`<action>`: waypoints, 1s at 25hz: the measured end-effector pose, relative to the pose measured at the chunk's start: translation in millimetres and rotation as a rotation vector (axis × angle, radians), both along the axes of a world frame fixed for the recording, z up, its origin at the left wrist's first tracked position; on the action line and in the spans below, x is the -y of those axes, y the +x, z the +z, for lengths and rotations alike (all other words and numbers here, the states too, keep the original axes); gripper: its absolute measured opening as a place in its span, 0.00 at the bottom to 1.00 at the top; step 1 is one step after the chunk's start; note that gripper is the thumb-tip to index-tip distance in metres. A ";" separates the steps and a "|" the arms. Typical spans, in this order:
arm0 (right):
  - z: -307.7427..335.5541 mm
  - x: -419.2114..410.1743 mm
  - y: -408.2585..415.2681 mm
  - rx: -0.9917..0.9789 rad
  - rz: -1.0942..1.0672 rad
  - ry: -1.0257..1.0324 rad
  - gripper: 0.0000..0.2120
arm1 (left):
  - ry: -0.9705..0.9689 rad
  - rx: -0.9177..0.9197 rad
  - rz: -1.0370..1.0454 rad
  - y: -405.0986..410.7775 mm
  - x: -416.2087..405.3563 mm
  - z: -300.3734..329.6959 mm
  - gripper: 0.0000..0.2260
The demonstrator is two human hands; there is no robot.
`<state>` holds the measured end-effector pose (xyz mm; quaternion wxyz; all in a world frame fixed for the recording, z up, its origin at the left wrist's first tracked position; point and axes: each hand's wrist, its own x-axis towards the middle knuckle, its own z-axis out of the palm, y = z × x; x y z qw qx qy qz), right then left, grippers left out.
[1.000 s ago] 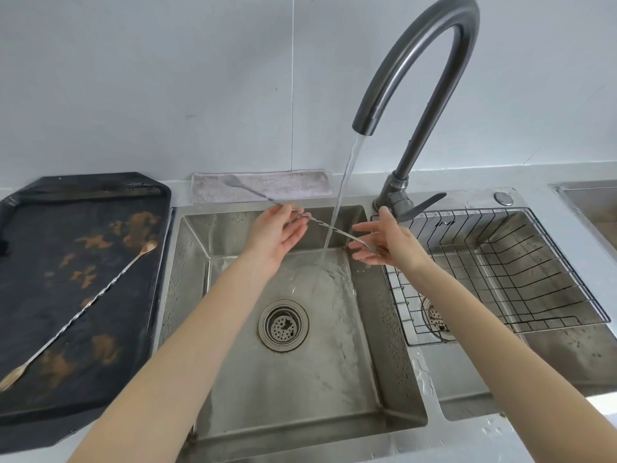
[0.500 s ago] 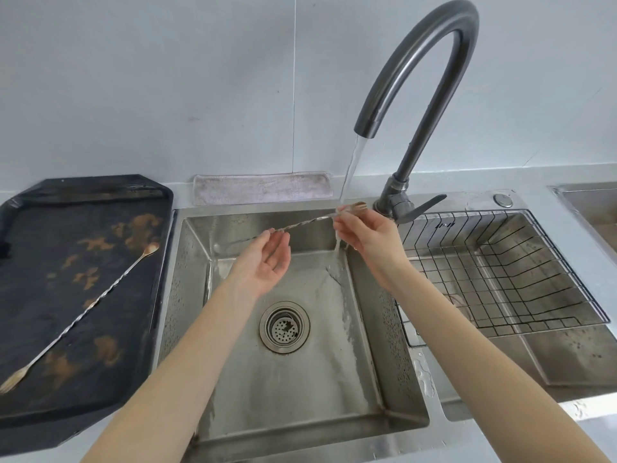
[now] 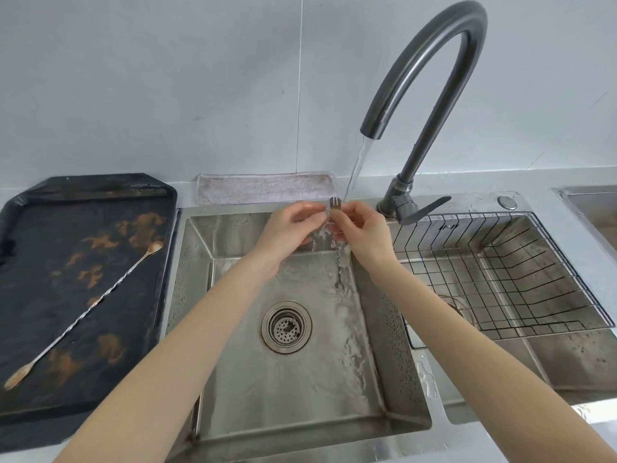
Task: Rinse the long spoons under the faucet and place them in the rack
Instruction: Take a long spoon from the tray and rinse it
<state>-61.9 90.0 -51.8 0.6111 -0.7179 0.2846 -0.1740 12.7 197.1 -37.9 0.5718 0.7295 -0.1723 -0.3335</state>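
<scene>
A long twisted metal spoon (image 3: 340,265) hangs nearly upright under the running faucet (image 3: 430,78), its forked end sticking up between my hands. My left hand (image 3: 290,228) and my right hand (image 3: 362,233) both pinch its upper part in the stream. Its lower end dips into the left sink basin (image 3: 233,379); the bowl is blurred by water. A second long spoon (image 3: 86,310) lies diagonally on the stained black tray (image 3: 40,389) at the left. The black wire rack (image 3: 521,305) sits in the right basin with nothing in it.
A grey cloth (image 3: 263,188) lies behind the sink against the wall. The drain strainer (image 3: 286,326) is in the basin floor. The faucet lever (image 3: 424,210) points right. Another steel basin edge (image 3: 591,205) shows at far right.
The spoon swung from lying across the stream to hanging nearly upright. My left hand rose and came beside my right hand on the spoon's upper end.
</scene>
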 end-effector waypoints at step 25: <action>-3.0 6.0 -11.4 -0.172 0.053 -0.188 0.09 | -0.227 0.050 -0.013 -8.2 40.0 14.8 0.11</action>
